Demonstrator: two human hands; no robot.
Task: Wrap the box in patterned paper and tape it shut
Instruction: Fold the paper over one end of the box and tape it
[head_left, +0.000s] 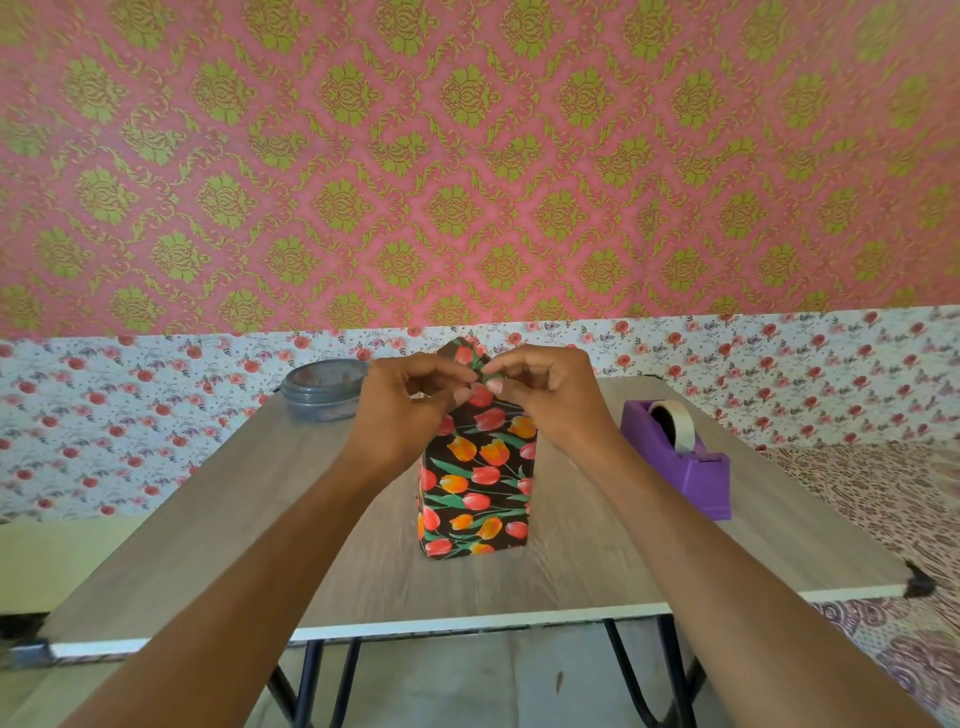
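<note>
The box (475, 488) stands upright on the table (208, 519), already covered in dark tulip-patterned paper (491, 452), directly below and between the two hands; its top end of paper rises to a folded peak just behind the fingertips; the left hand (410, 402) has its fingers curled and pinches the paper at the upper left of the box; the right hand (540, 387) is likewise curled, its thumb and forefinger pinching the fold at the top; the two hands nearly touch over the box; a purple tape dispenser (680, 457) sits to the right of the right hand, apart from the box; a grey lidded container (322, 389) sits just left of the left hand, at the far edge of the table.
</note>
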